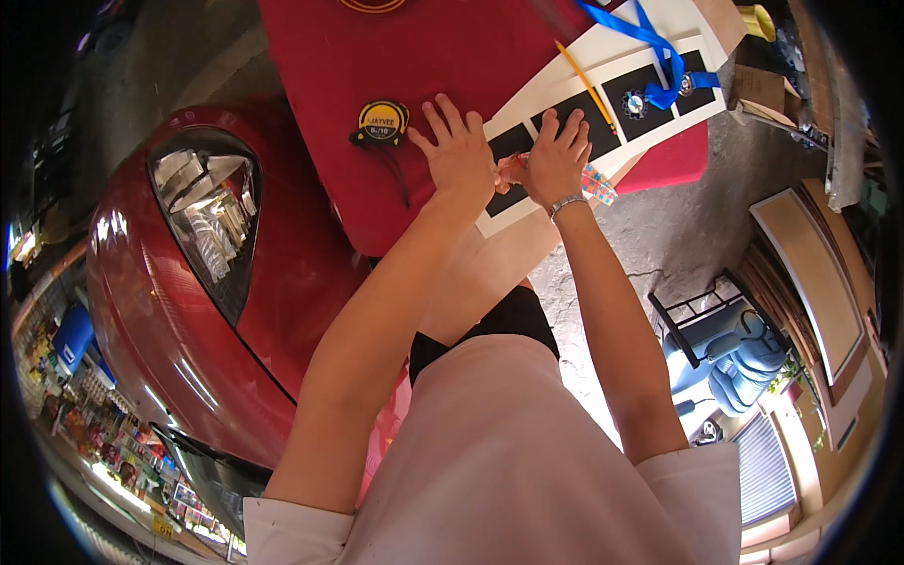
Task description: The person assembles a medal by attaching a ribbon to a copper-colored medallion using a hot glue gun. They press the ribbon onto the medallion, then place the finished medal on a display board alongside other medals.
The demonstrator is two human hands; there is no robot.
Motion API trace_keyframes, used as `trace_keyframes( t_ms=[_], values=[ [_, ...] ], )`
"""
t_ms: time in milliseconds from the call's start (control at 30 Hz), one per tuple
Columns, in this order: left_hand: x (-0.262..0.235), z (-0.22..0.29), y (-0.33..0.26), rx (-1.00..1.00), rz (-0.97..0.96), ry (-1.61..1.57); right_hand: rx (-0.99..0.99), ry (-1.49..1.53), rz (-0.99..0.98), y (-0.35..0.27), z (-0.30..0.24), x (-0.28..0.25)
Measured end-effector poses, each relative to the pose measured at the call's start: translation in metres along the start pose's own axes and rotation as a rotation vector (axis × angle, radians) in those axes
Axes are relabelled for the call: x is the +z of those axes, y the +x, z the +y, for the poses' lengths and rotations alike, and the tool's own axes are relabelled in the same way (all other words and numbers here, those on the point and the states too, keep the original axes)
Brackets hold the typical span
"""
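My left hand (460,155) lies over the near left end of a long white mat board (490,222) with black rectangular panels, its fingers spread. Beside it, my right hand (557,165) also has its fingers spread over the board, and a metal band circles its wrist. Between the two hands, near the thumbs, is a small reddish-brown thing, mostly hidden, whose kind I cannot make out. A colourful patterned ribbon (599,185) shows beside the right wrist. A yellow pencil (586,87) lies across the board. Farther right, a blue ribbon (674,66) with round medals (635,104) rests on the panels.
A yellow and black tape measure (382,121) sits left of my hands on the red-covered table (330,56). Close on the left stands a shiny red car (160,273). At the right are a blue chair (744,363), leaning boards (815,282) and a cardboard box (767,92).
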State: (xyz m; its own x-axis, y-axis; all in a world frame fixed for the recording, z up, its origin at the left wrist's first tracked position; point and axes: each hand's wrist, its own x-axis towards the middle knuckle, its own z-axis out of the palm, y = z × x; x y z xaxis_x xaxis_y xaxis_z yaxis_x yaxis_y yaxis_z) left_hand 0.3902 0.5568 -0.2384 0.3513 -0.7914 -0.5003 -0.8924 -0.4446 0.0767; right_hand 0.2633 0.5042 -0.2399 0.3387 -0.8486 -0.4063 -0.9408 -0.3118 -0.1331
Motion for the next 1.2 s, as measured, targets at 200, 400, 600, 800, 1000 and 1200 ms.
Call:
trace_keyframes(
  t_ms=[200, 400, 600, 800, 1000, 1200],
  values=[
    [0.004, -0.002, 0.000, -0.005, 0.024, -0.027, 0.000, -0.016, 0.061, -0.001, 0.001, 0.006],
    [0.004, -0.022, -0.003, 0.084, 0.075, -0.204, -0.105, 0.193, 0.151, -0.012, 0.014, -0.001],
    [0.019, -0.056, -0.033, 0.169, 0.377, -0.855, -0.214, 0.331, 0.497, -0.012, 0.003, 0.002],
    [0.034, -0.056, -0.106, 0.174, 0.469, -0.966, -0.642, 0.178, 0.334, 0.014, -0.049, 0.027],
    [0.056, -0.084, -0.137, -0.042, 0.607, -0.874, -0.659, 0.053, 0.235, 0.021, -0.051, 0.041],
    [0.057, -0.120, -0.126, -0.229, 0.704, -0.876, -0.655, 0.011, 0.208, 0.022, -0.054, 0.040]
  ],
)
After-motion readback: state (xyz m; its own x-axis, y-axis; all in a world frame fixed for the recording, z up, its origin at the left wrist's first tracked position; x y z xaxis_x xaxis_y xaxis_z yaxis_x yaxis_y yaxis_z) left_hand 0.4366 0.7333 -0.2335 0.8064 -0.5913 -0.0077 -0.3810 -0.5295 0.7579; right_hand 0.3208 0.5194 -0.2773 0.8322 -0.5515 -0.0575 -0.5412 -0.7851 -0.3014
